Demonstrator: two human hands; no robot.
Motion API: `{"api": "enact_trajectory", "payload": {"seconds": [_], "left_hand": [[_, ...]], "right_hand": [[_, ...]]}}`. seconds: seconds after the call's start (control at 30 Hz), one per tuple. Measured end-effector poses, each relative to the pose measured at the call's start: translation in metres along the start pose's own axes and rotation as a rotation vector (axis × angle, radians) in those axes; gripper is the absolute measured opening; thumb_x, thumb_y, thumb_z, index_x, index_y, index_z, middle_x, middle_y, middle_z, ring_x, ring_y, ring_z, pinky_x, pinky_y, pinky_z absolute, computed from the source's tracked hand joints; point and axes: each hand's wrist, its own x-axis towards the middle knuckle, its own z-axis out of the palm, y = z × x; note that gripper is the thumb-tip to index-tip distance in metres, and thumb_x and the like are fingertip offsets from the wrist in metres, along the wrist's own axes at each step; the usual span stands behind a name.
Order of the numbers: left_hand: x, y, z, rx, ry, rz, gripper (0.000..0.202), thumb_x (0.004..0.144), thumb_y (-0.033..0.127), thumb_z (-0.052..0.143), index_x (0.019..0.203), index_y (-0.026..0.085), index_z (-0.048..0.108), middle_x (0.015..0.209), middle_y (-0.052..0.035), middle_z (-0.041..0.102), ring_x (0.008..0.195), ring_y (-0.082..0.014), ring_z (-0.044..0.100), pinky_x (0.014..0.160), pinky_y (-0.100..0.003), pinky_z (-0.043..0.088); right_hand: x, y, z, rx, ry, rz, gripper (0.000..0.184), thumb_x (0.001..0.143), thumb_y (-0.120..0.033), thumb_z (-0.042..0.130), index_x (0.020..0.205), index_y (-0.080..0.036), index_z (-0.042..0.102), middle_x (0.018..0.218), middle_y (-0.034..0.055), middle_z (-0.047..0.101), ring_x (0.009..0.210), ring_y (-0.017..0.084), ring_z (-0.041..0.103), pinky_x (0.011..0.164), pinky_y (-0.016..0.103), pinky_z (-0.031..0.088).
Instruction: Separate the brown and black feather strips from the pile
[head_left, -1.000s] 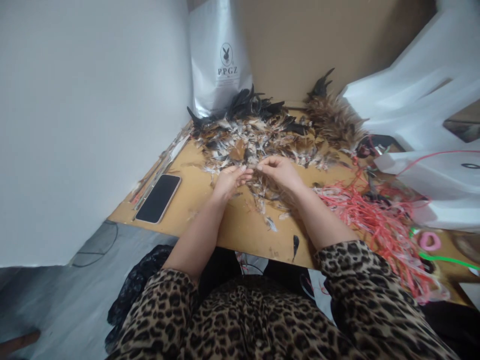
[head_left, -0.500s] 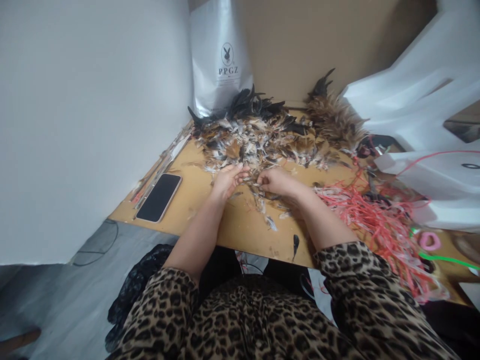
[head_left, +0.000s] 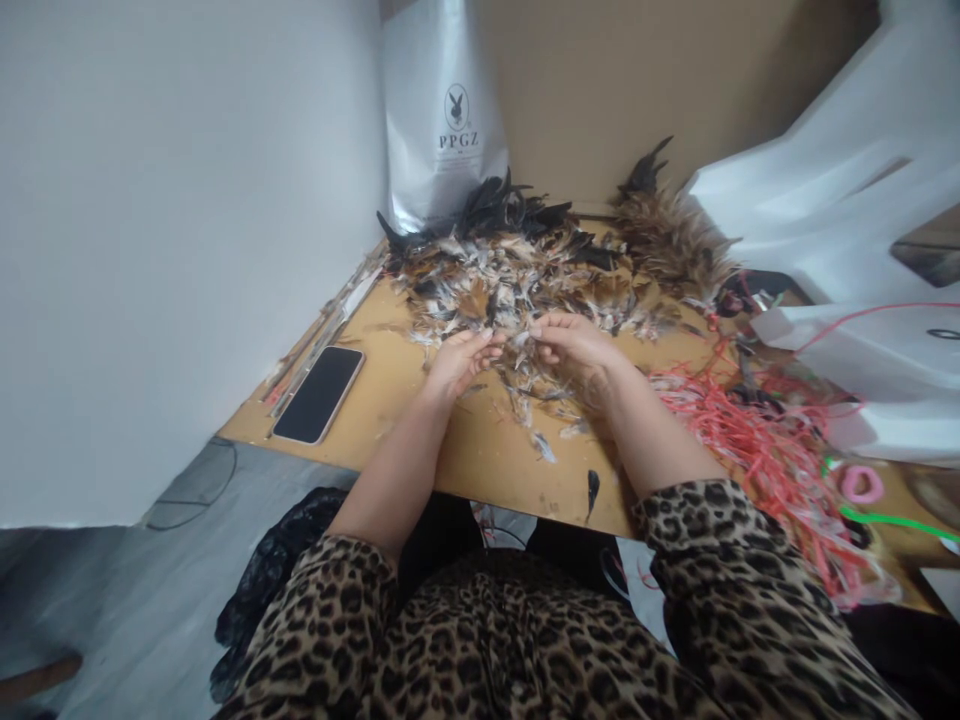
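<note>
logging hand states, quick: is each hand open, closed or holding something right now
Left hand: fingers partly curled near the feather pile; grip too small to tell.
Right hand: fingers bent inward; whether closed on anything, cannot tell.

A feather-craft workshop, it seems: a stained counter [head_left: 480,460] bears heaped loose feathers [head_left: 495,270], a brown feather bundle [head_left: 671,240] and tangled red strings [head_left: 757,450], above a grey floor [head_left: 165,600]

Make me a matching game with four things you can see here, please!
Things:
1. phone
2. feather pile
3. tall bag
4. tangle of strands

Looks:
A. mostly pinkish red
B. silvery white, with black letters
C. flat, with a dark front
D. brown, black and whitish, all mixed

Right pairs: 1-C, 2-D, 3-B, 4-A
</note>
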Motion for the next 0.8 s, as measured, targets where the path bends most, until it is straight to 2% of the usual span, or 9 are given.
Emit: {"api": "enact_trajectory", "payload": {"seconds": [0.17, 0.3, 0.47, 0.6, 0.7, 0.8], "left_hand": [[-0.004, -0.002, 0.004, 0.058, -0.102, -0.059, 0.013, 0.069, 0.02, 0.065, 0.076, 0.01, 0.061, 0.076, -0.0058, 0.067, 0.06, -0.0083, 0.062, 0.045, -0.013, 0.04], [-0.004, -0.004, 0.004, 0.088, -0.137, -0.061, 0.013, 0.069, 0.021, 0.066, 0.073, 0.009, 0.061, 0.071, -0.0052, 0.066, 0.056, -0.0058, 0.059, 0.047, -0.012, 0.041], [-0.002, -0.002, 0.0, 0.064, -0.112, -0.011, 0.014, 0.067, 0.021, 0.067, 0.071, 0.009, 0.063, 0.07, -0.0052, 0.066, 0.055, -0.0036, 0.056, 0.049, -0.012, 0.041], [-0.004, 0.002, -0.001, 0.148, -0.128, 0.01, 0.017, 0.066, 0.025, 0.068, 0.071, 0.009, 0.064, 0.067, -0.0053, 0.065, 0.053, -0.0041, 0.055, 0.049, -0.014, 0.04], [-0.007, 0.003, 0.0, 0.234, -0.178, -0.007, 0.02, 0.065, 0.028, 0.068, 0.07, 0.009, 0.065, 0.061, -0.0049, 0.064, 0.05, -0.0046, 0.054, 0.049, -0.015, 0.039], [-0.01, 0.004, 0.001, 0.288, -0.232, -0.027, 0.021, 0.065, 0.03, 0.068, 0.07, 0.009, 0.065, 0.059, -0.0046, 0.063, 0.048, -0.0043, 0.053, 0.049, -0.016, 0.039]], "right_hand": [[0.002, 0.0, 0.002, 0.1, 0.036, 0.013, 0.029, 0.053, -0.028, 0.076, 0.066, -0.014, 0.054, 0.052, -0.0021, 0.054, 0.042, 0.005, 0.042, 0.037, 0.017, 0.025], [0.004, 0.004, 0.004, 0.071, 0.069, 0.018, 0.03, 0.052, -0.029, 0.076, 0.067, -0.014, 0.055, 0.05, -0.0027, 0.053, 0.041, 0.005, 0.043, 0.037, 0.017, 0.027], [0.006, 0.006, -0.008, -0.152, 0.116, -0.007, 0.029, 0.054, -0.03, 0.073, 0.072, -0.015, 0.057, 0.046, -0.004, 0.05, 0.039, 0.005, 0.041, 0.038, 0.018, 0.027], [0.003, -0.002, -0.016, -0.331, 0.185, -0.105, 0.032, 0.057, -0.033, 0.07, 0.082, -0.014, 0.061, 0.05, -0.0036, 0.052, 0.041, 0.004, 0.038, 0.041, 0.019, 0.027], [-0.001, -0.008, -0.015, -0.409, 0.129, -0.099, 0.033, 0.059, -0.039, 0.069, 0.08, -0.013, 0.065, 0.053, -0.0029, 0.054, 0.042, 0.004, 0.036, 0.043, 0.021, 0.027], [-0.004, -0.009, -0.009, -0.467, -0.046, 0.022, 0.034, 0.058, -0.043, 0.068, 0.073, -0.012, 0.066, 0.051, -0.0031, 0.053, 0.041, 0.004, 0.036, 0.042, 0.021, 0.025]]}}
